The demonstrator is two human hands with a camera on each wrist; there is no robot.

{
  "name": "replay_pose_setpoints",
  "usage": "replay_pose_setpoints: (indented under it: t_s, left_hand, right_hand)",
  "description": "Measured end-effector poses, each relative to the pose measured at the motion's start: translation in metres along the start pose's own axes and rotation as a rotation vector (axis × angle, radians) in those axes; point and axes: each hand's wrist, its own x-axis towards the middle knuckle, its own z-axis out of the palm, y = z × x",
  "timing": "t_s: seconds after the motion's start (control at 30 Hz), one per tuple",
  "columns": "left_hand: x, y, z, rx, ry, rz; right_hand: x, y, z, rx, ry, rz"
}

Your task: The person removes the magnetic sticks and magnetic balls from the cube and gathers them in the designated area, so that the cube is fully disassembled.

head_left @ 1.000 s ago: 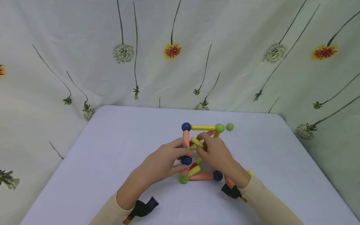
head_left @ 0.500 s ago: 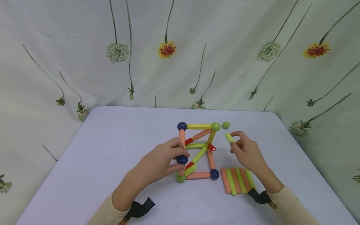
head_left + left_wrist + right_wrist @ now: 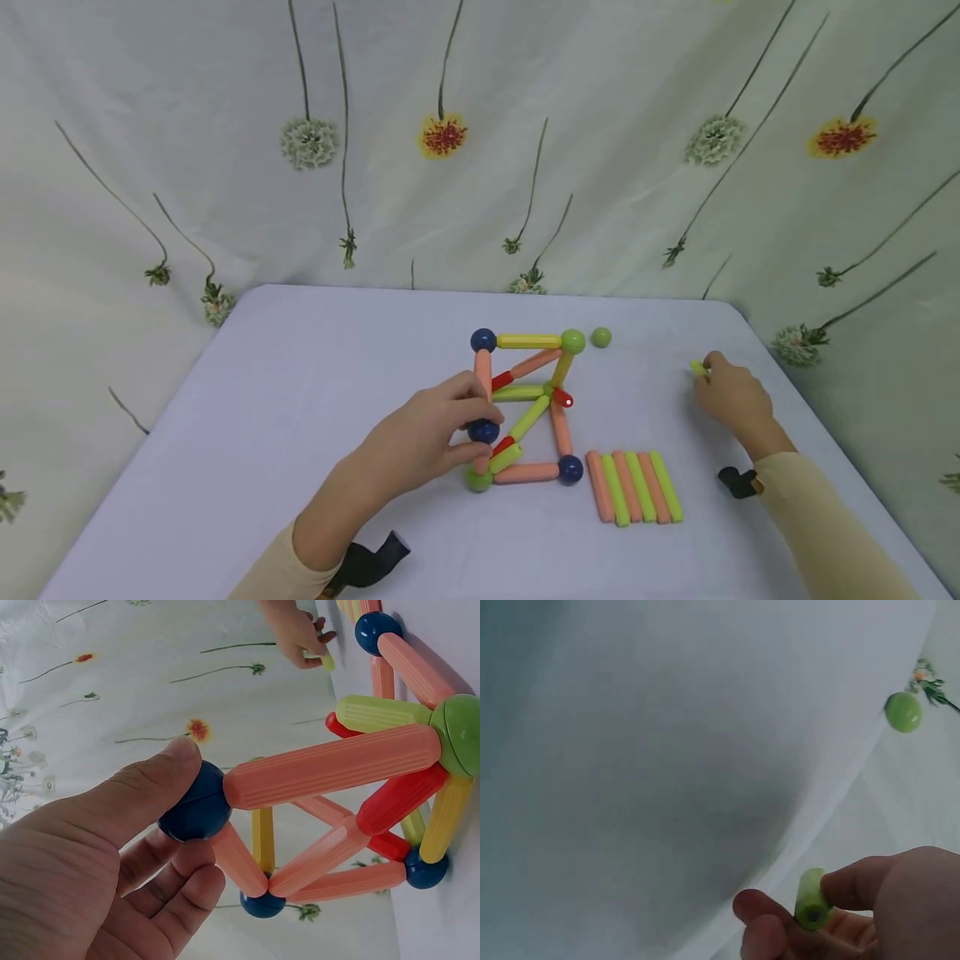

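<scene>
Over the white table (image 3: 337,350), the outstretched right hand (image 3: 738,402) has moved farther right, pinching a lime stick (image 3: 698,367); the left hand (image 3: 420,433) still grips a blue ball (image 3: 483,432).

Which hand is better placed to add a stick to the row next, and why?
Probably the right hand: it pinches a green stick and is nearer the row of sticks. The left hand grips a blue ball on the stick frame, and would likely have to let go first.
</scene>
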Motion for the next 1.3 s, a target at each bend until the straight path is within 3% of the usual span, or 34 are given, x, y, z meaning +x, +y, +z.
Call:
replay_pose_setpoints:
  t_s: [0.17,0.43,0.6,0.73,0.87,0.97,1.1,1.3]
  left_hand:
    - [-0.002,0.001,-0.001,-0.003,-0.017,-0.015]
    - [0.0,0.001,-0.001,-0.001,-0.009,0.007]
    - [0.001,0.002,-0.001,-0.007,-0.017,0.006]
    - [0.0,0.002,-0.002,-0.012,-0.019,0.004]
    - [-0.001,0.002,-0.003,-0.011,-0.011,0.002]
    - [-0.001,0.002,-0.003,-0.004,-0.005,-0.003]
    - [-0.001,0.002,-0.003,0.003,-0.003,-0.006]
    - [0.0,0.003,-0.002,0.004,-0.003,-0.001]
  right_hand:
    - [0.007,0.001,0.003,-0.115,-0.066,0.051]
    - [0.013,0.01,0.004,-0.011,-0.043,0.026]
    - [0.013,0.01,0.002,-0.017,-0.022,0.034]
    - [0.008,-0.009,0.0,-0.011,0.068,-0.006]
    - [0.0,-0.047,0.003,0.107,0.105,-0.067]
    - [-0.006,-0.077,0.009,0.218,0.05,-0.108]
    - [-0.015,-0.11,0.022,0.364,-0.115,-0.127]
    - [-0.026,-0.14,0.037,0.582,-0.279,-0.072]
